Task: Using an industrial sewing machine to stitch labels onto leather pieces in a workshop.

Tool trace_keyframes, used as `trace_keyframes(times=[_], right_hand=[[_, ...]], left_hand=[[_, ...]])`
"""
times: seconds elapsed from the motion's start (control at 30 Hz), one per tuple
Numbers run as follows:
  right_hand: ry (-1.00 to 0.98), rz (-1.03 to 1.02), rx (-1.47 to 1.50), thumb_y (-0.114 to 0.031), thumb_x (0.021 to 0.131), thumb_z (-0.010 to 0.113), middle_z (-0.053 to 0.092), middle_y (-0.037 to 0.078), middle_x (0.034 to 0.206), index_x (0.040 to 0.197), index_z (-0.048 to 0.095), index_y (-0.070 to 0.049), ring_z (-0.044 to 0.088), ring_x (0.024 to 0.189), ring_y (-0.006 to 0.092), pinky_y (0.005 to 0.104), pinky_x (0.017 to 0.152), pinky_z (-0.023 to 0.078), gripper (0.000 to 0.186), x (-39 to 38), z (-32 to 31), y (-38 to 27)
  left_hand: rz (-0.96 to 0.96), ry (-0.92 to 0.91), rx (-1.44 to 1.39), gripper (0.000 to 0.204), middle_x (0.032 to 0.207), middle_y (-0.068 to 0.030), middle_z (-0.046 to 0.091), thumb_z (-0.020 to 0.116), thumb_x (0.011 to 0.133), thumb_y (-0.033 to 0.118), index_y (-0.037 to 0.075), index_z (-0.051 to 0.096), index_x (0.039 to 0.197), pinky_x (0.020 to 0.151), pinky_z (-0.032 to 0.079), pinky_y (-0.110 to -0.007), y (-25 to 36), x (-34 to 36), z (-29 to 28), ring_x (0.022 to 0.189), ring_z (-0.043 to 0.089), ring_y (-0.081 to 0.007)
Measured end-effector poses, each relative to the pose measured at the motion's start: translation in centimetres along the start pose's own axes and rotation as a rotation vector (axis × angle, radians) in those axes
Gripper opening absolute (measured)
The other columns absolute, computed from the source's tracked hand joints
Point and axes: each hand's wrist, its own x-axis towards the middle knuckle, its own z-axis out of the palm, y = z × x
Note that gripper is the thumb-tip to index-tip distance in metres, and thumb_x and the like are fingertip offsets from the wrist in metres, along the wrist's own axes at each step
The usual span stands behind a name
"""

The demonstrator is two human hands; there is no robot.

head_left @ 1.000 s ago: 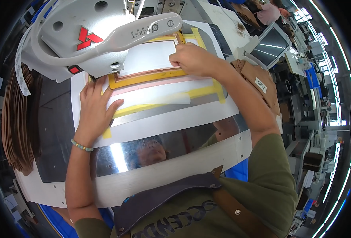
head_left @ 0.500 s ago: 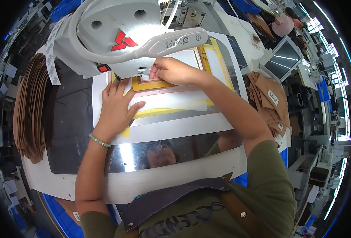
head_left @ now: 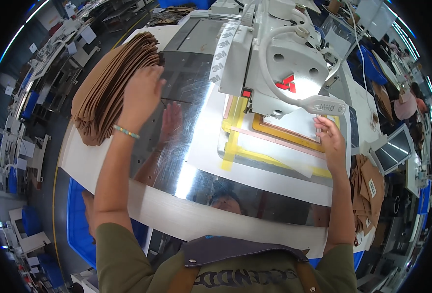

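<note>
Left hand (head_left: pixel 143 95): released, fingers extended and slightly bent, pointing away from the body; it overlaps the right side of the brown stack (head_left: pixel 103 88), contact cannot be told. Forearm nearly straight up the view, beaded bracelet (head_left: pixel 126 132) at wrist. Right hand (head_left: pixel 329 139): released, fingers loosely curled and parted, tips directed up and left, over the right end of the amber frame (head_left: pixel 289 138); touch uncertain.

Stack: long axis runs from near left to far right, layered edges facing the left hand. Frame: long axis crosswise, dipping toward the right; it lies left of the right hand and well right of the left hand, partly under the machine head (head_left: pixel 291 71).

Beyond: white sheet (head_left: pixel 208 151) beneath the frame, on a shiny metal plate (head_left: pixel 189 73) on the bench (head_left: pixel 201 219). Second brown pile (head_left: pixel 367 188) right of the right forearm, near a screen (head_left: pixel 395 151).
</note>
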Motion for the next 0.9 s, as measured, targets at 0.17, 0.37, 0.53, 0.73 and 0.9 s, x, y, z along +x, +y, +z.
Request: trace_keyframes(times=[0.17, 0.37, 0.53, 0.73, 0.9], right_hand=[[0.364, 0.019, -0.025, 0.002, 0.101, 0.048, 0.067, 0.012, 0.137, 0.145, 0.061, 0.001, 0.061, 0.122, 0.0179, 0.032, 0.105, 0.051, 0.045, -0.1, -2.0, 4.0], [0.414, 0.066, -0.032, 0.003, 0.1, 0.048, 0.068, 0.01, 0.133, 0.139, 0.066, 0.0, 0.061, 0.121, 0.0168, 0.0314, 0.101, 0.052, 0.043, -0.1, -2.3, 5.2], [0.392, 0.047, -0.044, 0.001, 0.102, 0.05, 0.069, 0.009, 0.13, 0.137, 0.067, 0.0, 0.061, 0.118, 0.0153, 0.0307, 0.102, 0.051, 0.038, -0.2, -2.6, 5.3], [0.367, 0.002, -0.129, -0.003, 0.107, 0.054, 0.069, 0.007, 0.125, 0.13, 0.07, -0.001, 0.063, 0.114, 0.0159, 0.0306, 0.103, 0.051, 0.028, -0.4, -1.8, 4.7], [0.416, -0.079, -0.262, -0.003, 0.107, 0.056, 0.071, 0.009, 0.123, 0.123, 0.073, 0.0, 0.066, 0.113, 0.0177, 0.0316, 0.102, 0.052, 0.023, -0.8, -1.2, 3.3]], left_hand=[[-0.185, 0.13, 0.384, 0.032, 0.123, -0.0207, 0.075, 0.062, 0.097, 0.001, -0.001, 0.074, 0.127, 0.101, 0.056, -0.048, -14.4, 1.9, -2.6, 0.115, 0.07, -0.0392], [-0.337, -0.137, 0.341, 0.026, 0.108, -0.0234, 0.079, 0.063, 0.095, 0.0, 0.002, 0.082, 0.113, 0.095, 0.06, -0.05, -21.7, 1.6, -3.5, 0.103, 0.074, -0.0427], [-0.274, -0.288, 0.222, 0.023, 0.106, -0.025, 0.079, 0.07, 0.092, 0.006, 0.004, 0.085, 0.111, 0.095, 0.06, -0.049, -24.3, 3.1, -4.8, 0.099, 0.076, -0.0419], [-0.685, -0.004, 0.024, 0.025, 0.105, -0.0195, 0.081, 0.076, 0.096, 0.021, 0.002, 0.084, 0.11, 0.093, 0.059, -0.047, -24.6, 1.8, -4.2, 0.096, 0.076, -0.0394], [-0.419, 0.26, 0.065, 0.02, 0.099, -0.0158, 0.078, 0.073, 0.1, 0.018, 0.002, 0.083, 0.107, 0.087, 0.058, -0.045, -15.8, 0.8, -4.8, 0.094, 0.074, -0.0384]])
